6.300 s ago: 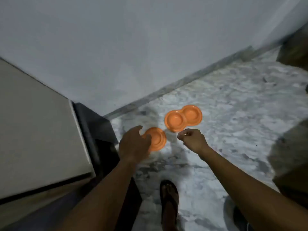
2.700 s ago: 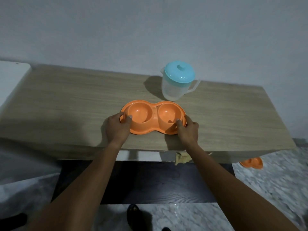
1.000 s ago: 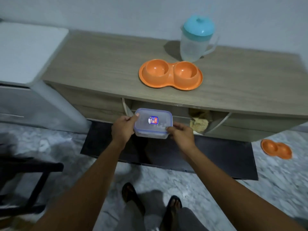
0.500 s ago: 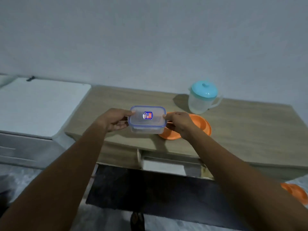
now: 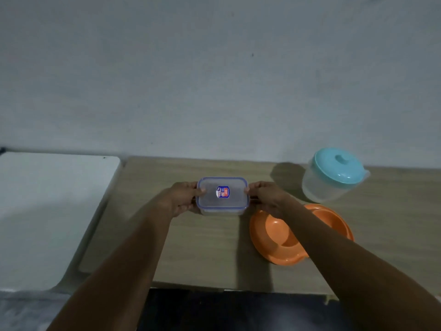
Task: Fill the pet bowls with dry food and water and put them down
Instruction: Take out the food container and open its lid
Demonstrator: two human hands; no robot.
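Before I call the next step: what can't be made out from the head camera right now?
Head view:
- Contents of the lidded container: the frosted lid hides whether it holds dry food.
- Water level in the jug: cloudy wall and dim light.
- Right half of the orange double bowl: covered by the right forearm.
- Whether the container rests on the wooden top: left hand and right hand hide its base.
- Sticker text: too small.

The scene is dim and flat, with a cool bluish-grey cast and soft grain over the wall point(image 5: 214, 68). The jug point(image 5: 334, 175) throws a blurred shadow to its left onto the wooden top point(image 5: 191, 247) (so the light falls from the right). Wide-angle bending shows at the edges, and the forearms near the lens are soft.
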